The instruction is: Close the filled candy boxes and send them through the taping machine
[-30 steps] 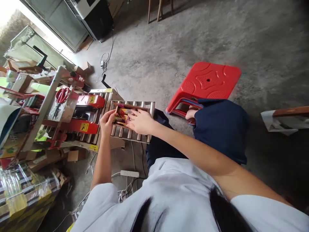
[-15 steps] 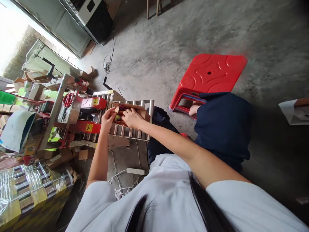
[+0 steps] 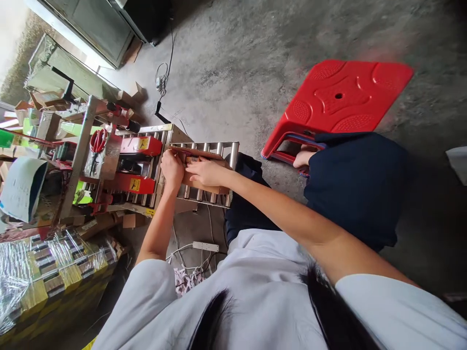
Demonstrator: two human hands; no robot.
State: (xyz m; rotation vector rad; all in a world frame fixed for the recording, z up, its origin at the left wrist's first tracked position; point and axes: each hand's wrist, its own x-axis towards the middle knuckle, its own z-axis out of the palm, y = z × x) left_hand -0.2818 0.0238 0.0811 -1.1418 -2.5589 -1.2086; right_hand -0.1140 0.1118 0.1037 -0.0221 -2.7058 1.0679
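A small cardboard box [image 3: 218, 187] lies on the metal rollers at the end of a roller conveyor [image 3: 234, 154]. Its flaps are folded mostly inward, and a narrow gap between them shows some coloured contents. My left hand [image 3: 172, 169] is closed on the box's left end, fingers curled over the flap. Across the top lies my right hand [image 3: 207, 172], its fingers stretched out and pressing on the flaps near the gap.
Left of the box stands a taping machine with red guides [image 3: 140, 185] and red-handled scissors [image 3: 98, 141]. A red plastic stool [image 3: 339, 96] is at the right. A power strip [image 3: 205, 246] lies on the floor. Wrapped boxes [image 3: 54, 272] are stacked lower left.
The box's flaps have come down over its opening, which showed coloured contents before. My left hand has closed on the end, and my right hand now lies flatter on top. The view has shifted slightly.
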